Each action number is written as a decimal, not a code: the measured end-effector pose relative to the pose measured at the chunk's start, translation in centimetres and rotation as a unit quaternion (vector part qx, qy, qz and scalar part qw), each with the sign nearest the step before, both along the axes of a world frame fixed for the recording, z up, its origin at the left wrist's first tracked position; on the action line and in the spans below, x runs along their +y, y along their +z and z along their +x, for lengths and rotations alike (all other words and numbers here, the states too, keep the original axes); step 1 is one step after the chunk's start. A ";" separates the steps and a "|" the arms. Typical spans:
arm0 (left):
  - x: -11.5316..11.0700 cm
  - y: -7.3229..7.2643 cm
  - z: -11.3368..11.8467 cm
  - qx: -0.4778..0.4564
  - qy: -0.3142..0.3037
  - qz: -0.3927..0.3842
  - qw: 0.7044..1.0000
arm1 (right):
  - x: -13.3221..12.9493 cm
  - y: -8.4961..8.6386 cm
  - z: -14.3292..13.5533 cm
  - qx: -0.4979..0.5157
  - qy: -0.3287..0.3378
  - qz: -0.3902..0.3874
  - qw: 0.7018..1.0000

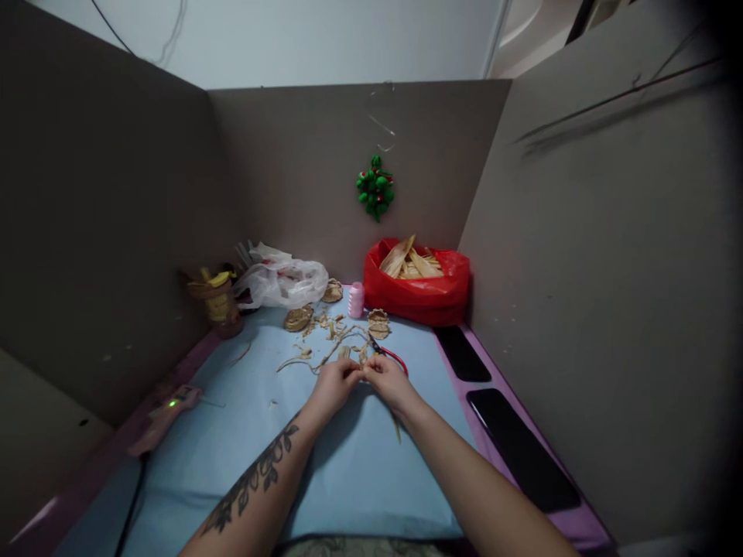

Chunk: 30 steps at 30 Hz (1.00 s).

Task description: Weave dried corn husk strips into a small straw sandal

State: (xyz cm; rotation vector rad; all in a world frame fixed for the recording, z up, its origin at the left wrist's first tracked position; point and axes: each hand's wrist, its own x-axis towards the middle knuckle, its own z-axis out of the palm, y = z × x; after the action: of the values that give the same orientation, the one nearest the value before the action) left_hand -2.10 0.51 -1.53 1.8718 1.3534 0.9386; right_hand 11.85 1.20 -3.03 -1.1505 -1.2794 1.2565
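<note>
My left hand (337, 383) and my right hand (386, 381) meet over the middle of the table, fingertips pinched together on a strip of dried husk. A thin end of the husk strip (397, 428) pokes out below my right hand; the rest is mostly hidden by my fingers. Just beyond them lies a twisted husk cord (325, 359), curving across the blue cloth. Red-handled scissors (397, 357) rest behind my right hand. Farther back are round woven husk pieces, one on the left (298, 318) and another on the right (378, 324), with husk scraps (332, 328) between them.
At the back stand a red bag of dried husks (415, 298), a pink thread spool (356, 300) and a white plastic bag (284, 280). Two black phones, one farther (463, 353) and one nearer (522, 449), lie right. A corded pink glue gun (168, 414) lies left, below a pot (217, 302).
</note>
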 end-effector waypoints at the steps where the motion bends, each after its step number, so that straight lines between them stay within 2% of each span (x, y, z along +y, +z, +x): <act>1: 0.0 0.0 0.0 0.002 -0.003 0.002 1.000 | 0.0 0.0 0.0 -0.007 -0.004 0.007 1.000; 12: -0.3 0.4 0.9 -0.035 -0.042 -0.006 0.998 | -0.3 0.8 0.3 -0.022 -0.002 0.040 0.999; 19: -0.2 -0.2 1.1 -0.045 0.017 0.019 0.999 | -0.4 1.1 1.0 -0.048 -0.030 0.043 0.997; 23: 0.0 -0.8 1.4 -0.090 0.061 -0.002 0.994 | -1.2 1.1 0.6 -0.075 -0.049 0.052 0.995; 28: 0.7 -1.1 1.3 -0.185 0.066 -0.065 0.978 | -2.1 0.4 -0.7 -0.141 -0.071 0.158 0.975; 30: 0.9 -1.2 1.1 -0.220 0.074 -0.074 0.970 | -2.3 0.0 -1.2 -0.149 -0.070 0.175 0.971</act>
State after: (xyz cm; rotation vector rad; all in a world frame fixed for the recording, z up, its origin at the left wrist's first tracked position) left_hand -1.05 1.39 -2.70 1.3617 1.2574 1.2070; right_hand 10.69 -1.13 -3.01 -1.1744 -1.5400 0.7335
